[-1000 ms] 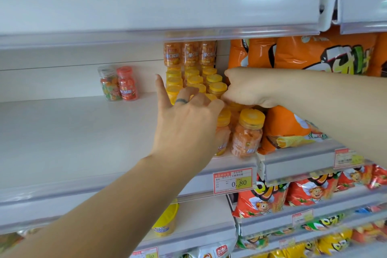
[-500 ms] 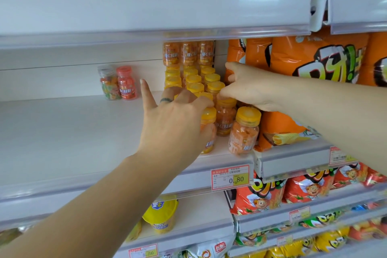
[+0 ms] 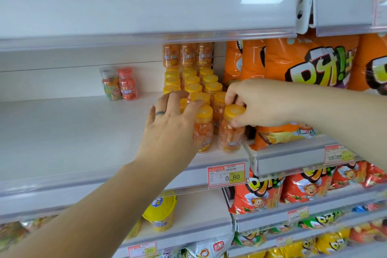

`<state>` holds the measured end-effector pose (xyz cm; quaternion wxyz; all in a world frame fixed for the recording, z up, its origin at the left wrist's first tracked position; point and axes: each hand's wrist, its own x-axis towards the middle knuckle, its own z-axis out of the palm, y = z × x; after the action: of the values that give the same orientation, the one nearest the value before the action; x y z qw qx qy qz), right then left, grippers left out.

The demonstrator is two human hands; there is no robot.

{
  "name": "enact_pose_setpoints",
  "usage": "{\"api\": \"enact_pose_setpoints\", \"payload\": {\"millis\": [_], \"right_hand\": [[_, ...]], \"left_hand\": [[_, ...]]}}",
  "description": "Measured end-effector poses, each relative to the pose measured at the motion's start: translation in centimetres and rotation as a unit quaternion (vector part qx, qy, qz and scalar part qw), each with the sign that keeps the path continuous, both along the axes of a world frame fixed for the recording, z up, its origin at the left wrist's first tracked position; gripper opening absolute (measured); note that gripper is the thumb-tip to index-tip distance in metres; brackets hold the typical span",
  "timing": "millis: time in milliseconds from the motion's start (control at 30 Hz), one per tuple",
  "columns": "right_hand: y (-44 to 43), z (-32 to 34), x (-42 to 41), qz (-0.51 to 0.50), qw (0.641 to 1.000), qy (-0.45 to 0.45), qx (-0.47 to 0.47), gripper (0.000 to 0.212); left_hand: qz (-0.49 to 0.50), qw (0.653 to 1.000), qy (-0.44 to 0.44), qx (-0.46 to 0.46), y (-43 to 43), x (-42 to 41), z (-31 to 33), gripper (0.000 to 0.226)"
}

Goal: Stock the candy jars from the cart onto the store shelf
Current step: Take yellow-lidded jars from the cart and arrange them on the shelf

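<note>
Now left hand (image 3: pixel 171 130) clasps one yellow-lidded jar (image 3: pixel 206 125) of orange candies — right hand (image 3: pixel 257 104) pinches the neighbouring jar (image 3: pixel 231 136).

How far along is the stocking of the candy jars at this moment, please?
Done: three rows of orange jars with yellow lids already stand on the shelf. In hand: the left hand holds the front left jar; the right hand pinches the front right jar at its lid. Left: much of the shelf is bare, and the cart is out of view, so the remainder is unknown.
</note>
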<state>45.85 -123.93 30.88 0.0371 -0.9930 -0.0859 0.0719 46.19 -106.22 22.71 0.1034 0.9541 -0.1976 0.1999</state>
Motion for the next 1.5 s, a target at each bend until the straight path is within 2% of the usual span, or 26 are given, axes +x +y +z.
{"api": "enact_pose_setpoints", "payload": {"millis": [100, 167, 233, 267, 333, 400, 467, 500, 567, 667, 800, 900, 1000, 1033, 1067, 1167, 1233, 1333, 1433, 1500], "right_hand": [[0.2, -0.6, -0.2, 0.001, 0.999, -0.022, 0.030, 0.058], [0.1, -0.7, 0.0, -0.013, 0.997, -0.035, 0.063, 0.067], [-0.4, -1.1, 0.5, -0.051, 0.989, -0.030, 0.135, 0.084], [-0.6, -1.6, 1.0, -0.080, 0.976, -0.014, 0.203, 0.091], [-0.5, -2.8, 2.5, -0.140, 0.910, 0.022, 0.389, 0.089], [-0.3, -4.3, 4.2, -0.196, 0.812, 0.019, 0.549, 0.065], [0.0, -5.5, 5.3, -0.251, 0.735, 0.009, 0.630, 0.040], [0.1, -6.0, 5.8, -0.267, 0.709, 0.017, 0.653, 0.036], [0.4, -6.7, 6.0, -0.278, 0.682, 0.040, 0.676, 0.046], [0.4, -7.2, 5.9, -0.274, 0.666, 0.041, 0.693, 0.046], [0.4, -7.1, 5.9, -0.256, 0.662, 0.049, 0.703, 0.046], [0.6, -7.1, 5.7, -0.242, 0.675, 0.058, 0.695, 0.046], [0.8, -6.6, 5.0, -0.235, 0.690, 0.026, 0.684, 0.037], [1.0, -6.3, 4.6, -0.227, 0.706, 0.007, 0.671, 0.037], [1.0, -5.9, 4.0, -0.212, 0.737, -0.019, 0.641, 0.041], [1.6, -4.7, 0.8, -0.102, 0.852, -0.139, 0.494, 0.046], [2.7, -4.7, -1.8, -0.011, 0.883, -0.247, 0.399, 0.044], [5.7, -6.5, -4.3, 0.109, 0.875, -0.339, 0.328, 0.031], [9.7, -9.3, -6.2, 0.174, 0.858, -0.354, 0.328, 0.018], [13.0, -11.3, -7.8, 0.194, 0.851, -0.341, 0.349, 0.016]], "left_hand": [[-0.009, 1.000, 0.011, -0.019, -0.2, 0.0, -0.2, 0.071], [-0.014, 0.999, 0.013, -0.032, -0.2, -0.1, -0.3, 0.073], [-0.013, 0.998, 0.020, -0.052, -0.1, -0.3, -0.5, 0.079], [-0.010, 0.997, 0.024, -0.070, 0.0, -0.4, -0.6, 0.083], [-0.004, 0.994, 0.029, -0.103, 0.2, -0.5, -0.8, 0.091], [-0.002, 0.991, 0.040, -0.127, 0.2, -0.6, -1.0, 0.098], [-0.005, 0.989, 0.051, -0.141, 0.0, -0.8, -1.3, 0.103], [-0.007, 0.988, 0.051, -0.145, -0.1, -0.9, -1.5, 0.105], [-0.005, 0.988, 0.049, -0.148, -0.2, -0.9, -1.7, 0.107], [0.000, 0.989, 0.045, -0.142, -0.2, -0.7, -1.8, 0.109], [0.004, 0.990, 0.047, -0.136, -0.2, -0.7, -1.8, 0.109], [0.009, 0.989, 0.052, -0.135, -0.3, -0.7, -1.8, 0.109], [0.011, 0.989, 0.047, -0.137, -0.3, -0.9, -1.8, 0.108], [0.009, 0.989, 0.043, -0.139, -0.2, -1.1, -1.7, 0.107], [0.005, 0.989, 0.039, -0.141, -0.1, -1.4, -1.6, 0.105], [-0.012, 0.987, 0.021, -0.159, 0.6, -2.9, -1.0, 0.098], [-0.021, 0.982, -0.009, -0.186, 1.7, -4.2, -0.9, 0.087], [-0.046, 0.975, -0.072, -0.206, 4.7, -6.2, -1.5, 0.068], [-0.067, 0.971, -0.091, -0.210, 8.5, -8.7, -2.9, 0.047], [-0.062, 0.972, -0.078, -0.215, 11.6, -10.7, -4.4, 0.042]]}}
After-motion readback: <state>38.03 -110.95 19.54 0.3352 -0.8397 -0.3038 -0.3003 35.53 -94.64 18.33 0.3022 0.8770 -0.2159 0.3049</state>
